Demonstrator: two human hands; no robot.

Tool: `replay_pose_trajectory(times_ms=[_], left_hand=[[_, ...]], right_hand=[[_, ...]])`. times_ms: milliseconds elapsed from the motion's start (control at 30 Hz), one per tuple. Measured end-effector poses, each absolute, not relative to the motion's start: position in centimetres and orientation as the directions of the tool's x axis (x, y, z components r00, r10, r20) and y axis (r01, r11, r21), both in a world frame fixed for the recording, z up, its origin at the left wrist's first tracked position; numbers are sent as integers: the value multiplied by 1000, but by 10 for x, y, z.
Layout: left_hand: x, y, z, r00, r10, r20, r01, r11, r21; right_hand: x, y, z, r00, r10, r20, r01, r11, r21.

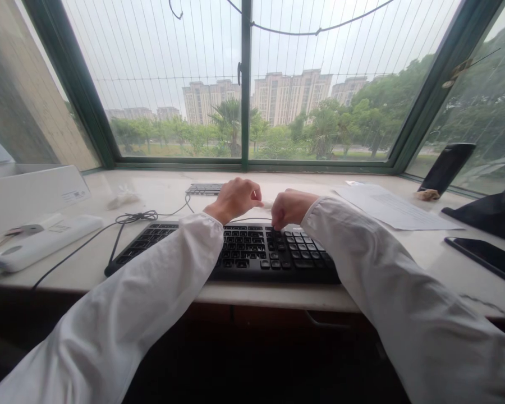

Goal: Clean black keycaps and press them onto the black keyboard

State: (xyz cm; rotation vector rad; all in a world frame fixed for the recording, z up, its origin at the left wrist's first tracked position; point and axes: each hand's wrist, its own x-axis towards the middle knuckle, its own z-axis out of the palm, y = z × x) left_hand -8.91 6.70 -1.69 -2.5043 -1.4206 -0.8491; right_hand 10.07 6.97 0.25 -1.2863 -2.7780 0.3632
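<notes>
A black keyboard [273, 274] lies along the front of the white sill. Its main section shows bare key sockets, while the number pad on the right still carries keycaps. My left hand [238, 199] hovers behind the keyboard's middle, thumb and fingers pinched together. Close to its right, my right hand [292, 207] is curled over the keyboard's back edge, fingertips down near the upper keys. A small whitish thing shows between the hands, too blurred to name. What either hand holds is hidden. Rows of loose dark keycaps [202, 189] lie behind my left hand.
A bundled cable [138, 216] runs left of the keyboard. Farther left are a white power strip [67, 233] and a white box [33, 191]. On the right lie a paper sheet [395, 207] and a phone [488, 258]; a dark upright device [448, 165] leans by the window.
</notes>
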Motion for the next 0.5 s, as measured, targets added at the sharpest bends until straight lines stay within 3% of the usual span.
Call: replay_pose_trajectory(times_ms=[500], left_hand=[[-90, 72, -20, 387, 758, 525, 837, -528, 144]], right_hand=[[101, 77, -3, -673, 738, -38, 723, 647, -241]])
